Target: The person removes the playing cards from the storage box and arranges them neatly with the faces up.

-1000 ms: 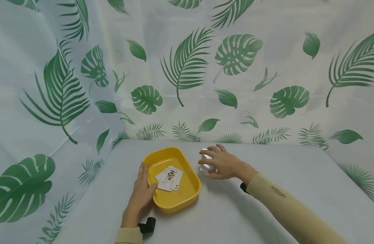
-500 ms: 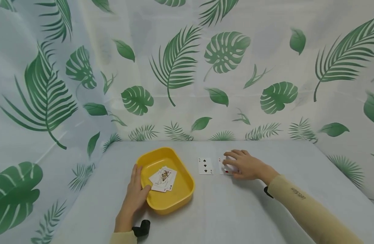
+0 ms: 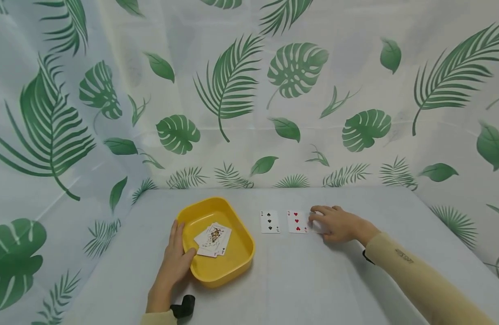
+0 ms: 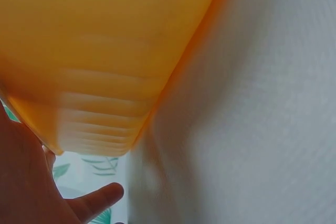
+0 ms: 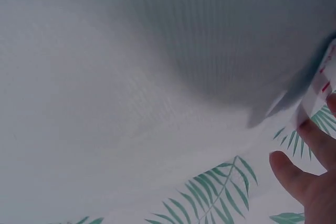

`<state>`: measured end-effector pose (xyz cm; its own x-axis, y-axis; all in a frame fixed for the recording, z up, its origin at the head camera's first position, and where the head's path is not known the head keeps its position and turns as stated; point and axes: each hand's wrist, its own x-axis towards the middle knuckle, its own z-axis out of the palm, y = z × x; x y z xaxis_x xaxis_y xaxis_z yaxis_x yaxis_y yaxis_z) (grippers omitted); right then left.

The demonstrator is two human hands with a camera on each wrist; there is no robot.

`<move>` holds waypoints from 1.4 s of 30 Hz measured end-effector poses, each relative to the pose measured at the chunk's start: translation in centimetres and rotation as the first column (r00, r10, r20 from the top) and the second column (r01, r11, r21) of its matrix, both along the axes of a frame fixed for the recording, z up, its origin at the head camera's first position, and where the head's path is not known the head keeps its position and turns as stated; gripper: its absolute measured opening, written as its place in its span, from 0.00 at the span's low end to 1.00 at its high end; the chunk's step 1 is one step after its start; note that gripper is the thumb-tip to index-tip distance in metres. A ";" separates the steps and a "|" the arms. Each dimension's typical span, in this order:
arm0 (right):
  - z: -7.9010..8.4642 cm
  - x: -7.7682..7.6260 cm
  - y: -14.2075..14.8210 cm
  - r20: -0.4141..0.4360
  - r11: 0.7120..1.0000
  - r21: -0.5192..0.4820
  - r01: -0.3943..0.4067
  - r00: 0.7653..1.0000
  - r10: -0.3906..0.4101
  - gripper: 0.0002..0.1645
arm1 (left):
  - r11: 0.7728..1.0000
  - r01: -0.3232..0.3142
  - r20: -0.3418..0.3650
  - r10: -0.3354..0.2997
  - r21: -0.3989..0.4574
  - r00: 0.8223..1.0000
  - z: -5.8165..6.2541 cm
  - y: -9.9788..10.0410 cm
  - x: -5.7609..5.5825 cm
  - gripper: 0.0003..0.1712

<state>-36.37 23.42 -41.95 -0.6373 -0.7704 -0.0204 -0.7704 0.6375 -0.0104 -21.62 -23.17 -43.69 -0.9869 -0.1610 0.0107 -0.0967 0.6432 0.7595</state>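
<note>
Beside the yellow tray (image 3: 243,264), my left hand (image 3: 176,257) grips its left rim, thumb over the inside edge and fingers along the outer wall. In the left wrist view, one finger stands apart from the tray. Several playing cards (image 3: 214,239) lie overlapped inside the tray, a joker on top. To its right, a three of spades (image 3: 269,222) and a three of hearts (image 3: 297,222) lie face up on the table. My right hand (image 3: 340,224) pinches a playing card (image 3: 319,227) just right of the hearts; red marks show in the right wrist view. Fingers hide most of it.
The white table (image 3: 298,284) runs back to a leaf-printed curtain (image 3: 290,104), which also hangs along the left and right sides. A black wrist mount (image 3: 184,308) sits at my left wrist.
My right hand has moved rightward, uncovering first the three of spades, then the three of hearts. My left hand stays on the tray. The head view has turned slightly right.
</note>
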 end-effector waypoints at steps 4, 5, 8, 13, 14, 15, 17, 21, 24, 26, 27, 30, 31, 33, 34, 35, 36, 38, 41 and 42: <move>0.3 -0.4 0.1 0.049 0.999 0.021 0.028 0.998 -0.029 0.27 | 1.000 0.007 -0.006 -0.007 -0.004 1.000 -0.1 -0.1 -0.1 0.47; 0.4 -0.4 0.2 0.062 0.999 0.026 0.033 0.997 -0.035 0.27 | 1.000 0.008 -0.007 -0.008 -0.005 1.000 -0.1 -0.1 -0.1 0.47; 0.7 -0.4 0.2 0.089 0.998 0.037 0.043 0.995 -0.046 0.27 | 1.000 0.013 -0.008 -0.013 -0.004 1.000 -0.1 0.0 -0.1 0.47; 0.7 -0.5 0.2 0.119 0.998 0.049 0.033 0.992 -0.038 0.27 | 1.000 0.008 -0.009 -0.009 -0.004 1.000 0.1 0.1 0.1 0.47; 0.6 -0.5 0.1 0.126 0.998 0.048 0.034 0.991 -0.040 0.27 | 1.000 0.008 -0.011 -0.008 -0.003 1.000 0.2 0.1 0.1 0.47; 0.6 -0.5 0.1 0.134 0.998 0.048 0.039 0.990 -0.046 0.27 | 1.000 0.009 -0.013 -0.009 -0.001 1.000 0.2 0.1 0.1 0.47; 0.5 -0.4 0.1 0.141 0.997 0.052 0.058 0.988 -0.065 0.27 | 1.000 0.013 -0.016 -0.013 0.002 1.000 0.2 0.1 0.1 0.47; 0.3 -0.5 0.1 0.139 0.996 0.047 0.079 0.987 -0.085 0.28 | 1.000 0.011 -0.018 -0.011 0.003 1.000 0.2 0.1 0.1 0.47; 0.2 -0.4 0.1 0.120 0.996 0.040 0.077 0.989 -0.081 0.28 | 1.000 0.006 -0.013 -0.006 0.005 1.000 0.2 0.1 0.1 0.48; 0.2 -0.4 0.1 0.102 0.997 0.031 0.078 0.992 -0.080 0.28 | 1.000 0.008 -0.011 -0.008 0.004 1.000 0.2 0.1 0.2 0.48; 0.4 -0.4 0.0 0.092 0.997 0.022 0.078 0.993 -0.080 0.28 | 1.000 0.010 -0.011 -0.010 0.002 1.000 0.2 0.0 0.2 0.48; 0.9 -0.3 -0.2 0.055 0.996 -0.013 0.085 0.995 -0.084 0.27 | 1.000 0.018 -0.005 -0.018 -0.002 1.000 0.1 0.0 0.2 0.48; 1.1 -0.3 -0.3 0.040 0.996 -0.027 0.088 0.995 -0.086 0.27 | 1.000 0.020 -0.005 -0.020 -0.004 1.000 0.1 -0.1 0.3 0.48; 1.8 -0.4 -0.5 0.009 0.995 -0.055 0.089 0.996 -0.088 0.27 | 1.000 0.022 -0.002 -0.022 -0.006 1.000 0.1 -0.1 0.2 0.48; 2.1 -0.4 -0.6 -0.006 0.993 -0.073 0.090 0.996 -0.091 0.27 | 1.000 0.021 0.001 -0.021 -0.007 1.000 0.1 -0.1 0.2 0.48; 2.4 -0.5 -0.7 -0.018 0.992 -0.092 0.090 0.996 -0.092 0.27 | 1.000 0.020 0.001 -0.020 -0.006 1.000 0.1 0.0 0.2 0.48; 2.7 -0.5 -0.7 -0.034 0.990 -0.113 0.086 0.995 -0.090 0.27 | 1.000 0.021 0.001 -0.021 -0.007 1.000 0.2 0.0 0.2 0.48; 3.3 -0.5 -1.0 -0.052 0.984 -0.158 0.086 0.994 -0.095 0.27 | 1.000 0.020 0.003 -0.020 -0.008 1.000 0.2 0.1 0.1 0.48; 4.1 -0.4 -1.9 -0.077 0.970 -0.225 0.087 0.991 -0.107 0.26 | 1.000 0.025 0.004 -0.025 -0.016 1.000 0.3 0.1 0.1 0.47; 4.4 -0.2 -2.4 -0.085 0.966 -0.244 0.087 0.990 -0.111 0.25 | 0.999 0.027 0.006 -0.027 -0.021 1.000 0.3 0.1 0.2 0.47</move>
